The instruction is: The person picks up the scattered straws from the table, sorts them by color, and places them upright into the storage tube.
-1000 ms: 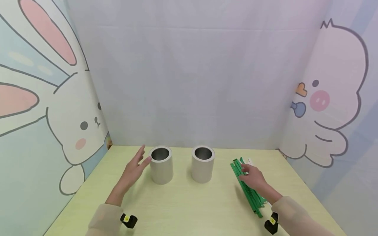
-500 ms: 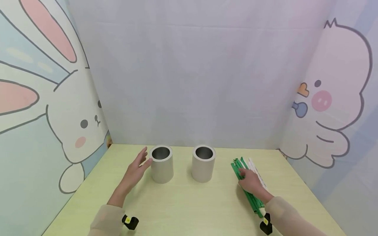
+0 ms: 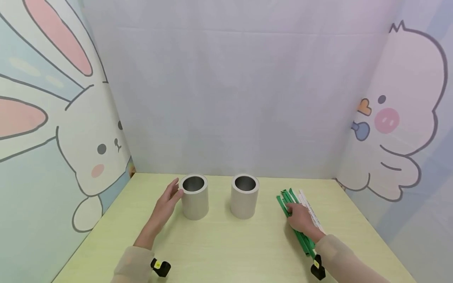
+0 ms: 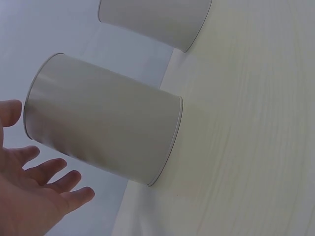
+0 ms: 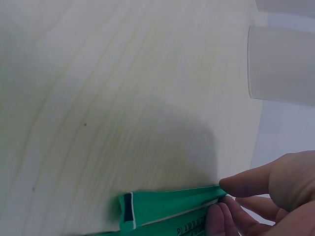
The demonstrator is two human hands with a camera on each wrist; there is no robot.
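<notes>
My left hand point(image 3: 164, 206) is beside the left of two pale cylindrical holders point(image 3: 196, 206), each with a dark open top. In the left wrist view its fingers are spread and relaxed, with the thumb near the rim of the holder point(image 4: 101, 118). On the right, my right hand point(image 3: 301, 219) is over a pile of slim green wrapped packets point(image 3: 302, 243). The right wrist view has its thumb and fingers pinching the end of a long green packet point(image 5: 167, 202) with dark print. The hand hides part of the pile.
The second cylindrical holder point(image 3: 243, 206) stands upright to the right of the first. Slim white packets point(image 3: 308, 207) lie along the right side of the green ones. A grey cloth point(image 3: 226, 98) rises behind the table point(image 3: 212, 251), with cartoon-printed cloths at both sides.
My right hand has moved down onto the green packets and now pinches one; more of the white packets shows. The left hand has moved slightly closer to the left holder.
</notes>
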